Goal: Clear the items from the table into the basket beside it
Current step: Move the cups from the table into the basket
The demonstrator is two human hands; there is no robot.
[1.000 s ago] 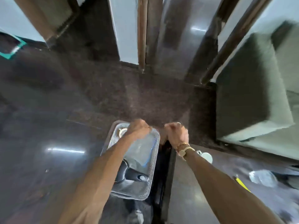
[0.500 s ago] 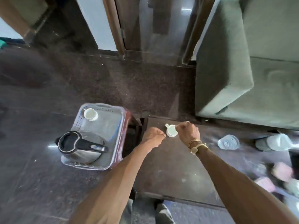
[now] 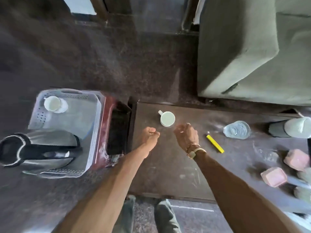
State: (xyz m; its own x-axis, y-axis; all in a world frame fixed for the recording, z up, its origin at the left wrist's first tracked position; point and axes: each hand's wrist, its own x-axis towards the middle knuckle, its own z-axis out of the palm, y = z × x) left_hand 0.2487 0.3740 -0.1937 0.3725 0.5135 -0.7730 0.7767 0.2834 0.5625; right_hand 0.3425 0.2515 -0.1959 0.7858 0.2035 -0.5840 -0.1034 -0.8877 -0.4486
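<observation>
A white cup (image 3: 167,118) stands on the dark table (image 3: 168,165) near its far left corner. My right hand (image 3: 186,134) hovers just in front of the cup, fingers loosely curled, holding nothing and apart from it. My left hand (image 3: 150,133) is a closed fist over the table's left edge, empty. The grey perforated basket (image 3: 99,105) sits to the left of the table on a red stool (image 3: 107,132). Inside it lie a black-and-steel kettle (image 3: 50,145) and another white cup (image 3: 52,103).
Further right on the table lie a yellow marker (image 3: 215,143), a clear plastic bottle (image 3: 237,130), a dark cylinder with a white end (image 3: 289,127) and two pink containers (image 3: 274,176) (image 3: 297,159). A green sofa (image 3: 244,47) stands behind the table.
Both hands left the basket and came over the table. My right hand was at the white cup half a second ago and now sits just in front of it. The view swung right.
</observation>
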